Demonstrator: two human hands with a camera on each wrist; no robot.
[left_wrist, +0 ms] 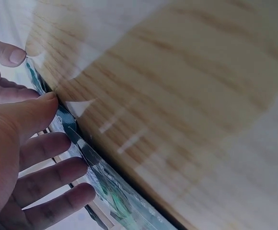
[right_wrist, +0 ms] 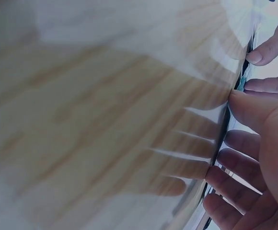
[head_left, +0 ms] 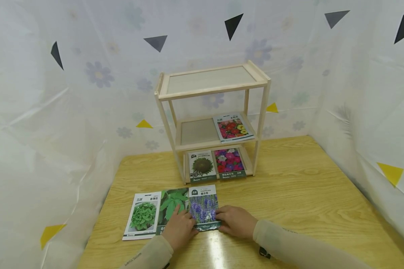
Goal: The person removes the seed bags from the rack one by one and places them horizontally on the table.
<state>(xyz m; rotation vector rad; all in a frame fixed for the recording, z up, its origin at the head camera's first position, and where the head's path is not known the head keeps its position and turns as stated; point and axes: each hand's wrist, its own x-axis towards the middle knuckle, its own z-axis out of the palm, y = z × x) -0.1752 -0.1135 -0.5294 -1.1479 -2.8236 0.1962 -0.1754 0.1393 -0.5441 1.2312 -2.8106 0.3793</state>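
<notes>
Head view: a flat white-topped packet printed with purple flowers [head_left: 203,203] lies on the glossy yellow wood-grain table [head_left: 296,179], on the near side of a pale wooden three-tier rack [head_left: 213,89]. The left hand [head_left: 180,227] touches its left side, the right hand [head_left: 237,222] its right edge.

Left wrist view: the left hand's grip is loose, fingers parted.

Right wrist view: the right hand's grip is likewise relaxed, fingers slightly spread.
</notes>
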